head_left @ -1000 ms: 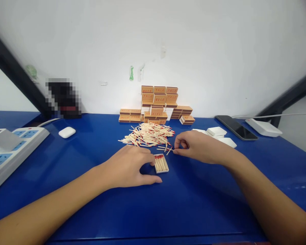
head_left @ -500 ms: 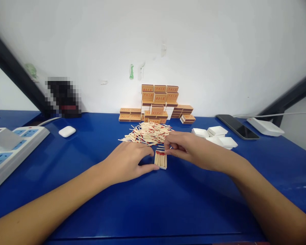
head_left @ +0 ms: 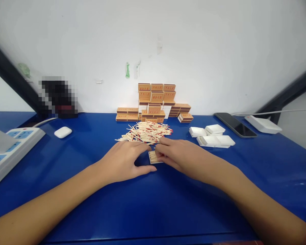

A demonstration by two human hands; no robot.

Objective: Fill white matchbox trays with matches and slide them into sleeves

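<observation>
A small white matchbox tray (head_left: 150,158) filled with matches (head_left: 153,157) lies on the blue table between my hands. My left hand (head_left: 124,160) is open on its left side, thumb and forefinger spread around the tray's near and far sides. Over the tray's right part, my right hand (head_left: 177,153) has its fingers closed on it, hiding that end and the match heads there. Whether a loose match is also between those fingertips I cannot tell. Just beyond both hands spreads a heap of loose red-tipped matches (head_left: 145,132).
Orange matchboxes (head_left: 156,96) stand stacked against the wall. Several white trays (head_left: 214,140) lie to the right, near a phone (head_left: 234,124) and a white box-shaped device (head_left: 263,124) with a cable. At left are a white earbud case (head_left: 63,132) and a power strip (head_left: 22,149).
The tray has turned, so its matches now lie sideways rather than pointing away from me. My right hand has moved left over it. The view has shifted slightly.
</observation>
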